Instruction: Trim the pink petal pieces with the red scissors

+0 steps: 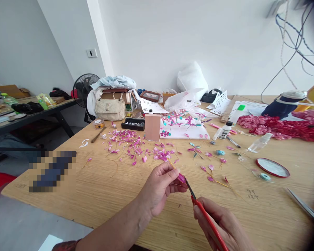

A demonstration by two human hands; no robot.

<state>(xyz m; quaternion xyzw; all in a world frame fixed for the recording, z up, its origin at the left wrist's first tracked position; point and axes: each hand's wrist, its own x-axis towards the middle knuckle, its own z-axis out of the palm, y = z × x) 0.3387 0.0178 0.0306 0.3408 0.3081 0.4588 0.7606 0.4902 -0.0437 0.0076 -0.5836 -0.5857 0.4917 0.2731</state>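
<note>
Between the thumb and fingers of my left hand [163, 184] is a magenta petal [181, 178] with a thin yellow stem rising past the fingertips. My right hand [217, 219] grips red-handled scissors [208, 219], their dark blades pointing up and left. The blade tips meet the petal's right edge; I cannot tell whether they touch it or lie just behind it. Loose pink petals [128, 141] are scattered beyond my left hand. Several wired petals [210, 179] with yellow stems lie to the right, above the scissors.
Finished-looking flowers stand near a wooden block [152, 127]. A black-capped bottle [226, 130], a clear spray bottle [260, 143], a red-rimmed round dish [273, 167] and thread spools [265, 176] occupy the right. Metal tweezers-like blades [302, 204] lie near the right edge. A beige bag [110, 108] sits at the back.
</note>
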